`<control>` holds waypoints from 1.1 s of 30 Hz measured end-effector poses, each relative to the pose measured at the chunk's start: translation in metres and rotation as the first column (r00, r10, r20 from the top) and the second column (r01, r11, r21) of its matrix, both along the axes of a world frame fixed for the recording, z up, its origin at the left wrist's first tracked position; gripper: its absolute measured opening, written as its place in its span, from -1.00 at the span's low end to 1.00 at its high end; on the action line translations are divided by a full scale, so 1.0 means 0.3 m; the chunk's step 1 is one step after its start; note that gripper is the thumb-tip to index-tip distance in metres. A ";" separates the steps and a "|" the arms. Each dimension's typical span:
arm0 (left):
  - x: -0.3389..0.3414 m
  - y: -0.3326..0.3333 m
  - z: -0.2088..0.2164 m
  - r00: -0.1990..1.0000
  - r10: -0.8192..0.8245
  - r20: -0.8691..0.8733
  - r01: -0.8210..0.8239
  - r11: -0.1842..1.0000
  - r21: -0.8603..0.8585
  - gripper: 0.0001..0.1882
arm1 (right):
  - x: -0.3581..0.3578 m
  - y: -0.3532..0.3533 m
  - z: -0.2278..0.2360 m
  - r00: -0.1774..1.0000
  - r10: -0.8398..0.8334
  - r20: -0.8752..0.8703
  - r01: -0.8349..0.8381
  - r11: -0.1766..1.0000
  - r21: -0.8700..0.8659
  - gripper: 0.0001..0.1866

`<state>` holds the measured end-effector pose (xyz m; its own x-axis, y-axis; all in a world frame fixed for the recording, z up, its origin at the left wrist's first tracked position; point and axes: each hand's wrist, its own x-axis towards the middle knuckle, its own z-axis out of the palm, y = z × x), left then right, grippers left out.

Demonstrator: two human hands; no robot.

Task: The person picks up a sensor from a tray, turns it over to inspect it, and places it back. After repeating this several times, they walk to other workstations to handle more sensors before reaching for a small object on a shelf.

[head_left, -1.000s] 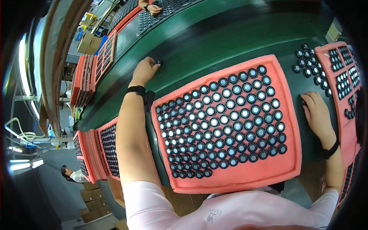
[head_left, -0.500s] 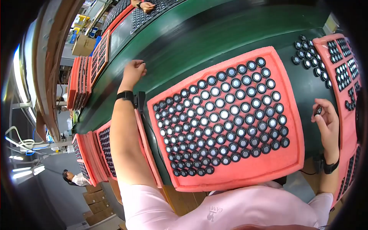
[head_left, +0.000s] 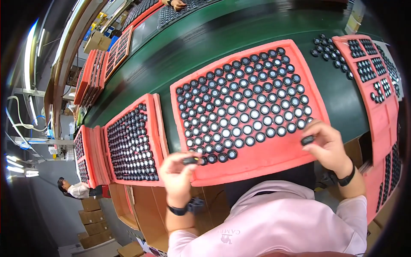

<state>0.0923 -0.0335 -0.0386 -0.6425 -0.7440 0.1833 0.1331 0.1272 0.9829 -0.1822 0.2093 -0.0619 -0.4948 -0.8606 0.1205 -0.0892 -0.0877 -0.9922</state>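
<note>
A red foam tray [head_left: 274, 154] lies before me, covered with rows of small black round parts [head_left: 244, 118] that have silvery round tops. The lowest row stops short of the tray's right part. Over the tray's lower left corner, my left hand [head_left: 177, 173] pinches a black round part [head_left: 191, 160] between thumb and fingers. At the tray's lower right edge, my right hand [head_left: 327, 145] grips another black round part [head_left: 307, 140] at its fingertips.
Left of my tray lie a filled red tray [head_left: 158, 128] and stacked trays [head_left: 99, 154]. Loose black parts [head_left: 329, 50] sit at the far right beside a divided red tray [head_left: 368, 91]. A green belt [head_left: 192, 47] runs behind. Another person's hand [head_left: 177, 5] shows at the top.
My left hand has come back from the green belt to the tray's lower left corner, now with a black part visible. My right hand has moved left to the tray's edge with its part.
</note>
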 end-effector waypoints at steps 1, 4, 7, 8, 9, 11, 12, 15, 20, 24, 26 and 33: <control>-0.001 0.047 -0.036 1.000 -0.004 -0.008 0.004 1.000 0.004 -0.73 | 0.026 -0.010 -0.003 0.997 0.051 0.051 -0.050 0.999 -0.013 -0.70; -0.029 0.158 -0.115 0.999 -0.026 -0.040 0.026 1.000 0.008 -0.73 | 0.095 -0.042 -0.019 0.986 0.152 0.069 -0.151 0.988 -0.028 -0.71; -0.093 0.231 -0.132 0.989 -0.122 -0.080 0.125 0.992 0.032 -0.72 | 0.148 -0.082 -0.024 0.974 0.221 -0.047 -0.223 0.975 -0.022 -0.73; -0.101 0.247 -0.133 0.990 -0.116 -0.076 0.121 0.991 0.057 -0.72 | 0.165 -0.089 -0.025 0.963 0.233 -0.138 -0.238 0.971 -0.026 -0.73; -0.110 0.259 -0.140 0.988 -0.138 -0.067 0.142 0.989 0.048 -0.73 | 0.184 -0.089 -0.033 0.941 0.249 -0.229 -0.262 0.965 -0.026 -0.74; -0.124 0.277 -0.149 0.982 -0.182 -0.044 0.183 0.983 0.025 -0.73 | 0.225 -0.083 -0.069 0.961 0.255 -0.107 -0.259 0.966 -0.025 -0.73; -0.132 0.275 -0.154 0.984 -0.174 -0.042 0.175 0.983 0.045 -0.73 | 0.238 -0.088 -0.089 0.972 0.237 0.000 -0.237 0.971 -0.046 -0.72; -0.143 0.266 -0.166 0.978 -0.207 -0.023 0.206 0.977 -0.048 -0.74 | 0.249 -0.093 -0.112 0.974 0.208 0.092 -0.202 0.977 -0.066 -0.71; -0.147 0.251 -0.178 0.978 -0.206 -0.030 0.204 0.978 -0.053 -0.76 | 0.215 -0.125 -0.123 0.972 0.180 -0.149 -0.198 0.973 -0.119 -0.69; -0.157 0.243 -0.190 0.979 -0.202 -0.021 0.192 0.953 -0.235 -0.66 | 0.200 -0.137 -0.126 0.957 0.132 -0.258 -0.178 0.971 -0.162 -0.65; -0.160 0.251 -0.200 0.977 -0.178 -0.115 0.157 0.973 -0.168 -0.58 | 0.203 -0.139 -0.127 0.960 0.104 -0.262 -0.154 0.972 -0.177 -0.64; -0.172 0.230 -0.219 0.974 -0.198 -0.111 0.168 0.957 -0.237 -0.47 | 0.206 -0.145 -0.135 0.969 0.075 -0.234 -0.124 0.971 -0.204 -0.59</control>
<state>0.0408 0.0354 -0.1043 -0.7222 -0.5457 0.4249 0.3019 0.3040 0.9036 -0.1204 0.1658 -0.1025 -0.3476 -0.8454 0.4055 -0.2855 -0.3165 -0.9046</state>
